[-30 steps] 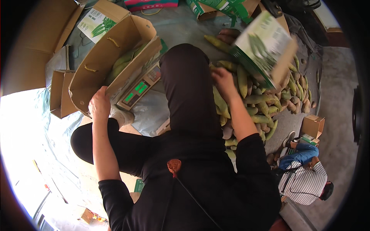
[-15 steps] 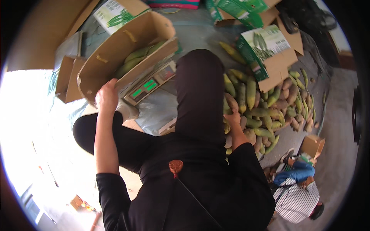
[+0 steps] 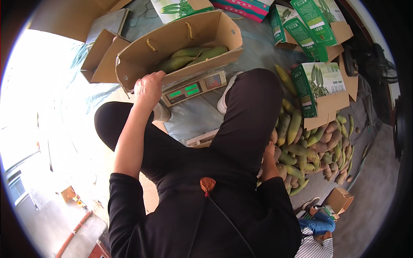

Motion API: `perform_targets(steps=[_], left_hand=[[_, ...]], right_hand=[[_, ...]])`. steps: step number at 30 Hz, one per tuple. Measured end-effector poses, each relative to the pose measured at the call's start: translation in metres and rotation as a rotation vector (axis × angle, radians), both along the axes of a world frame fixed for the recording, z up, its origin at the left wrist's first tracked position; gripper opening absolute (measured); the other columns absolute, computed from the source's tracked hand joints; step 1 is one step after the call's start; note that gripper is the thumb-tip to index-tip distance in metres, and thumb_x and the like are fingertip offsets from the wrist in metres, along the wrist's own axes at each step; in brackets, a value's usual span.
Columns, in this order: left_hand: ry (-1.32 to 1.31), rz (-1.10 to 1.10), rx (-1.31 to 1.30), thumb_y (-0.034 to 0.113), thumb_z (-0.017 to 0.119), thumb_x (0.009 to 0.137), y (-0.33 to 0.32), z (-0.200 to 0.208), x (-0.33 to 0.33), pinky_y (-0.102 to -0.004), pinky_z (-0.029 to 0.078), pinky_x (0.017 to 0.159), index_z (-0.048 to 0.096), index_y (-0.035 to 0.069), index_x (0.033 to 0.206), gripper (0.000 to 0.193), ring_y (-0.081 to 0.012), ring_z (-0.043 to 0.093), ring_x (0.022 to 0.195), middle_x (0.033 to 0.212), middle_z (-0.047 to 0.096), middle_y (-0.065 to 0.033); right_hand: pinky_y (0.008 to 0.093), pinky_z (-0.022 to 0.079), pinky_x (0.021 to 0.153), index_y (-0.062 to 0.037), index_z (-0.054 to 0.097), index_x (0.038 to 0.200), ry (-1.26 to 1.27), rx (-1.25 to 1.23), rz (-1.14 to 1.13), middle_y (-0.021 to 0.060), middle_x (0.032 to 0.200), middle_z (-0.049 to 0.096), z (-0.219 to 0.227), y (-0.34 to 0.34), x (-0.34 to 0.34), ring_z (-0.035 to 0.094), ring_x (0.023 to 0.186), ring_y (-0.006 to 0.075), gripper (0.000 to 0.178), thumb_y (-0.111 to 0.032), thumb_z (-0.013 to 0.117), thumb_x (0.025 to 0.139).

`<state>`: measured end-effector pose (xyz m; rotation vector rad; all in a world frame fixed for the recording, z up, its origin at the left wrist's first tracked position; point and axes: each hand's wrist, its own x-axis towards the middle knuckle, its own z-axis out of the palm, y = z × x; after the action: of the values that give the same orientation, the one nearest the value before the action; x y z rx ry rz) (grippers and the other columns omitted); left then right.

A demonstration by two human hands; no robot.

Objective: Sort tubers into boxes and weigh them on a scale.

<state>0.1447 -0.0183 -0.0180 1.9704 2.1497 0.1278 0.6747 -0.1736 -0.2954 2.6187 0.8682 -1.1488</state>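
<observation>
My left hand (image 3: 149,88) is closed over the near left edge of an open cardboard box (image 3: 129,71). The box has yellow cord handles, and several long green radishes (image 3: 183,60) lie inside it. It rests on a weighing scale (image 3: 195,87) whose green displays are lit. To the right of my right thigh, my right hand (image 3: 269,152) reaches down at the edge of a pile of green and brownish radishes (image 3: 297,148). My leg and the pile hide most of its fingers, so what they hold does not show.
A green and white carton (image 3: 318,88) stands tilted beside the pile. More cartons (image 3: 312,26) lie at the far right, and a pink and teal box (image 3: 241,9) is at the back. A person in a striped top (image 3: 316,245) is at the lower right, near a small cardboard box (image 3: 337,200).
The view has shifted, so the box and the pile appear lower and further right. My left hand stays on the box edge. My right hand's fingers are more hidden now.
</observation>
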Motion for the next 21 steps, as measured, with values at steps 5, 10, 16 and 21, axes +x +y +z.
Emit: perform_targets(steps=[5,10,16,21], left_hand=[[0.018,-0.015,0.026,0.004,0.053,0.077,0.000,-0.006,-0.001,-0.0417,0.047,0.078,0.062,0.010,0.098,0.024,-0.0294,0.061,0.090,0.091,0.064,-0.0101],[0.045,-0.007,0.044,0.001,0.049,0.077,-0.007,-0.007,-0.008,-0.0413,0.047,0.076,0.062,0.011,0.096,0.024,-0.0271,0.062,0.088,0.087,0.064,-0.0079],[0.048,-0.027,0.056,0.001,0.050,0.076,-0.004,-0.008,-0.006,-0.0411,0.047,0.075,0.061,0.010,0.093,0.022,-0.0272,0.062,0.089,0.085,0.063,-0.0080],[0.048,-0.036,0.002,0.003,0.051,0.077,-0.006,-0.007,-0.007,-0.0426,0.048,0.078,0.061,0.010,0.100,0.026,-0.0304,0.061,0.090,0.094,0.065,-0.0102]], right_hand=[[0.0392,0.046,0.086,-0.0002,0.053,0.118,0.063,0.248,0.023,0.0179,0.108,0.062,0.021,0.015,0.004,0.059,0.103,0.0323,0.070,-0.024,0.079,0.058],[0.0373,0.049,0.075,0.0024,0.058,0.108,0.354,0.627,0.058,0.0164,0.098,0.064,0.137,0.099,-0.043,0.062,0.088,0.0282,0.052,-0.008,0.075,0.061],[0.0366,0.045,0.082,0.0003,0.055,0.114,0.026,0.984,0.569,0.0177,0.099,0.057,0.231,0.203,-0.065,0.057,0.093,0.0303,0.058,-0.010,0.077,0.061],[0.0376,0.046,0.080,-0.0044,0.057,0.114,0.096,1.219,0.822,0.0156,0.099,0.058,0.332,0.265,-0.148,0.057,0.093,0.0319,0.057,-0.012,0.076,0.062]])
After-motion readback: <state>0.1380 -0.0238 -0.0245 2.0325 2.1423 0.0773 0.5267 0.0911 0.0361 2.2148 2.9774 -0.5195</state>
